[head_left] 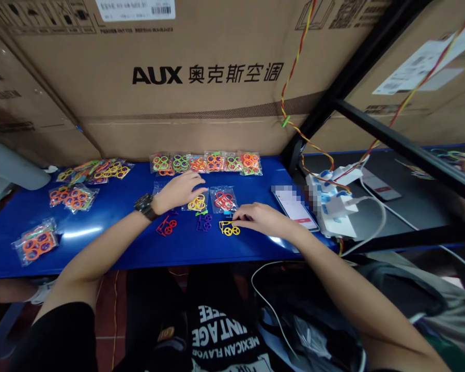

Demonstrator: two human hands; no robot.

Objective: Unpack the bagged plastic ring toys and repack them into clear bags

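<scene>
The right hand (261, 219) has its fingertips at the yellow piece (230, 228) on the table (132, 250); pinching, I cannot tell. A thin-edge grip may let it slip; the left hand (178, 192), fingers apart, could brush the packet (197, 203) askew.

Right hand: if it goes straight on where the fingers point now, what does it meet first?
The right hand would first meet the yellow plastic piece at its fingertips; beyond it, probably the purple piece. Depth is unclear, so it might pass above.
</scene>
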